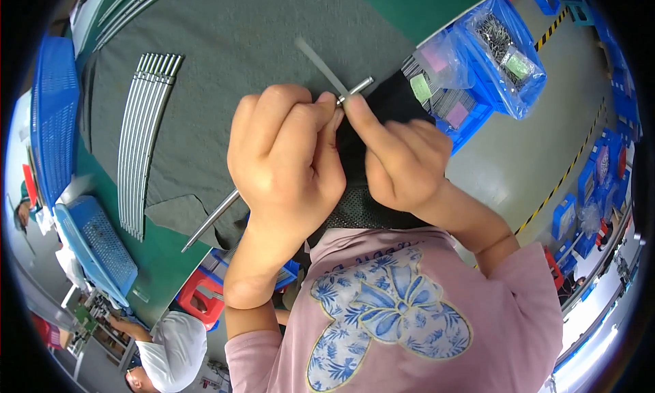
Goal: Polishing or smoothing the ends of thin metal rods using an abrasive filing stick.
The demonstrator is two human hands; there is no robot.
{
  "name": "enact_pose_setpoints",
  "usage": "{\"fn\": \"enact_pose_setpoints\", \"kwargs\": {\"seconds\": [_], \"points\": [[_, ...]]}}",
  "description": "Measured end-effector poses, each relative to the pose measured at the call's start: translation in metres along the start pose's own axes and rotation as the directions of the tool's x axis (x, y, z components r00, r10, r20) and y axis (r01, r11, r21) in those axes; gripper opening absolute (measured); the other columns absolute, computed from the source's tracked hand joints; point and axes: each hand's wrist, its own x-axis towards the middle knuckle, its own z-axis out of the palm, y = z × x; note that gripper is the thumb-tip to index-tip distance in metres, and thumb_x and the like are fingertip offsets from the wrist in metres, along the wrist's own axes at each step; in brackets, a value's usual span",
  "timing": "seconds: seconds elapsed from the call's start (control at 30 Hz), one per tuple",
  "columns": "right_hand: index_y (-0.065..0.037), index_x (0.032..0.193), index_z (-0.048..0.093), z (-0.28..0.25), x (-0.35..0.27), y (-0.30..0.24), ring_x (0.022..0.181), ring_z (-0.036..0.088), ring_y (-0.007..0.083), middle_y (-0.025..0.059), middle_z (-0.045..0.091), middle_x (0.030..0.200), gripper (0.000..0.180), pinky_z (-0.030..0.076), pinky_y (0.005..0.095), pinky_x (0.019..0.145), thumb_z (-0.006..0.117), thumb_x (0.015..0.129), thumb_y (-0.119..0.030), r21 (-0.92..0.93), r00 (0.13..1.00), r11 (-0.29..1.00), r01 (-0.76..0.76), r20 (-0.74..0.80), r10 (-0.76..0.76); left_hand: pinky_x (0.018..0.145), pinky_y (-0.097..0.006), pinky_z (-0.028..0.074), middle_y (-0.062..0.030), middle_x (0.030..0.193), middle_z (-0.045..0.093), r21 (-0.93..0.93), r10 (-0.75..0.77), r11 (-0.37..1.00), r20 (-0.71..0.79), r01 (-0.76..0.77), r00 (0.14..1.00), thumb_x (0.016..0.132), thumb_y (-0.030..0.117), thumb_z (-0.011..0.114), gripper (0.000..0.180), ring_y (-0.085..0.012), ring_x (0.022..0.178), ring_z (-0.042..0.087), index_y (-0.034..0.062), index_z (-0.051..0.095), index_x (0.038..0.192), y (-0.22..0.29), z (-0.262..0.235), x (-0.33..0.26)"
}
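My left hand (pixel 286 157) is closed around a slim metal rod (pixel 211 220), which slants from the lower left up through the fist. The rod's far end sticks out past the fingertips. There, a thin flat grey strip (pixel 321 65), blurred at its outer end, crosses the rod. My right hand (pixel 406 154) is closed, its index fingertip pressed where strip and rod meet; it seems to pinch the strip's near end, and its thumb is mostly hidden. A row of several similar metal rods (pixel 142 147) lies on the grey cloth (pixel 225 45) to the left.
More rods (pixel 129 14) lie at the far left. Blue baskets (pixel 58 113) line the table's left edge. At the right stand a blue bin (pixel 529 96) of small metal parts in plastic and another blue bin (pixel 464 130) with packed pieces. Another person (pixel 174 348) works at lower left.
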Motion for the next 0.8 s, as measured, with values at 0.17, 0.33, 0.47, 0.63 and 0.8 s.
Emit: {"fn": "enact_pose_setpoints", "kwargs": {"seconds": [0.17,0.33,0.47,0.63,0.8], "points": [[-0.002,0.114,0.068,0.000,-0.048,0.018,0.041,0.040,0.0140,-0.0011,0.041,0.053,0.046,0.032,0.0281,0.042,0.061,0.068,-0.001,0.002,1.000,1.000,0.009,-0.012,-0.009,0.052,-0.033,0.038,-0.0060,0.074,0.055,0.030,-0.010,1.000,0.016,0.009,1.000,0.067,-0.006,0.072,0.016,-0.0227,0.060,0.048,0.0026,0.059,0.073,0.000,-0.003,0.001],[0.006,0.123,0.058,0.003,-0.048,0.029,0.048,0.046,0.0146,0.0004,0.052,0.061,0.040,0.040,0.0279,0.051,0.057,0.084,-0.003,0.368,0.928,0.888,-0.277,-0.136,0.346,0.053,-0.032,0.038,-0.0058,0.074,0.056,0.020,-0.017,1.000,0.028,0.016,0.999,0.067,-0.004,0.073,0.016,-0.0222,0.061,0.048,0.0028,0.061,0.075,-0.002,-0.004,-0.001],[0.003,0.108,0.062,0.018,-0.004,0.029,0.052,0.037,0.0036,-0.0057,0.046,0.061,0.021,0.031,0.0214,0.049,0.060,0.091,-0.009,0.667,0.713,0.607,-0.431,-0.161,0.683,0.053,-0.032,0.038,-0.0061,0.075,0.056,0.021,-0.050,0.999,0.056,0.049,0.997,0.067,-0.003,0.073,0.016,-0.0221,0.061,0.049,0.0033,0.063,0.078,-0.002,-0.004,-0.001],[-0.002,0.082,0.055,0.010,0.005,0.018,0.052,0.033,-0.0020,-0.0092,0.042,0.058,0.021,0.023,0.0181,0.047,0.070,0.087,-0.016,0.739,0.586,0.244,-0.628,0.243,0.773,0.054,-0.032,0.039,-0.0061,0.075,0.056,0.023,-0.058,0.998,0.078,0.057,0.995,0.068,-0.002,0.073,0.016,-0.0222,0.062,0.050,0.0037,0.064,0.080,-0.003,-0.008,-0.001],[-0.004,0.076,0.053,0.001,0.029,-0.012,0.053,0.037,-0.0033,-0.0093,0.043,0.058,0.024,0.025,0.0180,0.045,0.071,0.087,-0.016,0.828,0.620,0.268,-0.492,0.117,0.776,0.055,-0.033,0.040,-0.0061,0.076,0.056,0.030,-0.045,0.999,0.077,0.043,0.996,0.068,-0.003,0.073,0.017,-0.0227,0.063,0.050,0.0038,0.064,0.081,-0.003,-0.007,-0.003]]}}
